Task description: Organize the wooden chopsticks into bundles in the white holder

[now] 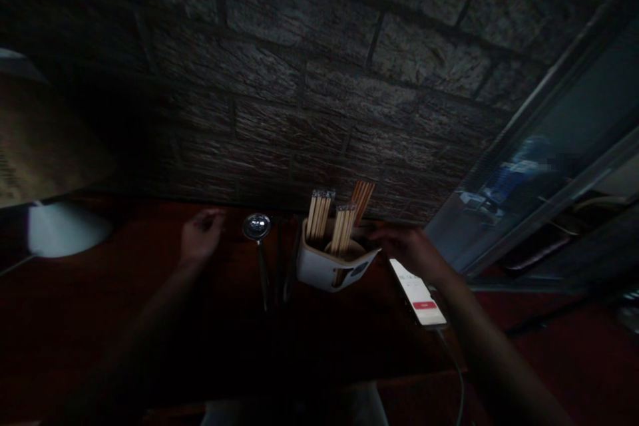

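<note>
A white chopstick holder [319, 269] with an open top stands on the dark wooden table. Bundles of pale chopsticks [342, 229] and some redder chopsticks [363, 200] rise from it. My right hand [407, 249] is at the holder's right rim, fingers closed on its edge; the fingertips are partly lost in shadow. Left of the holder lies a metal ladle [256, 227], its handle pointing toward me, with dark long utensils [279, 259] beside it. My left hand [200, 238] hovers left of the ladle, loosely curled and apart from it, with nothing visible in its fingers.
A lit phone [418, 294] with a cable [456, 373] lies right of the holder. A lamp-like white object [67, 229] and a brown paper-like thing [44, 140] are at left. The brick wall [324, 93] backs the table [120, 299]; a glass pane [519, 166] stands at right.
</note>
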The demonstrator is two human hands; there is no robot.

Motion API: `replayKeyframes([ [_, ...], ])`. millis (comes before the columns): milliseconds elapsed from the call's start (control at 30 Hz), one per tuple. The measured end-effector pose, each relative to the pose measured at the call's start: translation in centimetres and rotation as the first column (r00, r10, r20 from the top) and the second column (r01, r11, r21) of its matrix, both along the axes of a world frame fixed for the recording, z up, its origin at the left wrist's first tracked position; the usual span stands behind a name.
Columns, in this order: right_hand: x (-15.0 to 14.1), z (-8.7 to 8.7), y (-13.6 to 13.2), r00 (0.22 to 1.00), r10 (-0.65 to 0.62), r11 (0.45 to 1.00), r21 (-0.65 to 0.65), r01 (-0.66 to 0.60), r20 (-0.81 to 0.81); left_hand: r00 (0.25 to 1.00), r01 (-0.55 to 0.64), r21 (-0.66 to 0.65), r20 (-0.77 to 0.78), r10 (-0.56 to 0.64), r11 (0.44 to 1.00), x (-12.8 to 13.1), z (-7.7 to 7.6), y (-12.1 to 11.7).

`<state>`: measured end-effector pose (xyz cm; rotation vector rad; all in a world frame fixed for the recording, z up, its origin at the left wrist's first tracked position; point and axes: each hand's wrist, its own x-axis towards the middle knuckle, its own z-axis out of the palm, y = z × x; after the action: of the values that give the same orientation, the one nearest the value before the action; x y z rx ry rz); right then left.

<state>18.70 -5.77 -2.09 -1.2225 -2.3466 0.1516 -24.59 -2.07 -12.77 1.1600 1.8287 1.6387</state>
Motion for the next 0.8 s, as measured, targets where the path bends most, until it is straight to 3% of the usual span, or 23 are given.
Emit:
replayKeyframes([
  [200,0.0,-1.1,0.2,0.992,-0.005,0.998,0.061,0.013,-0.129,1.0,-0.005,0.009,0.002,0.005,1.0,0.0,0.0,-0.1],
  [367,-0.3,-1.8,-0.2,0.988,-0.075,0.992,0.09,0.088,-0.137,1.0,-0.008,-0.008,0.018,0.008,1.0,0.2,0.4,-0.2],
  [633,1.1,-1.4,-1.0,0.987,-0.032,0.992,-0.124,0.012,-0.158,1.0,-0.011,-0.019,0.015,0.011,1.0,0.2,0.3,-0.2],
  [800,1.7,-1.0,-1.4,0.987,-0.016,0.991,-0.134,-0.005,-0.16,1.0,-0.002,-0.019,-0.005,0.002,1.0,0.1,0.0,-0.1],
])
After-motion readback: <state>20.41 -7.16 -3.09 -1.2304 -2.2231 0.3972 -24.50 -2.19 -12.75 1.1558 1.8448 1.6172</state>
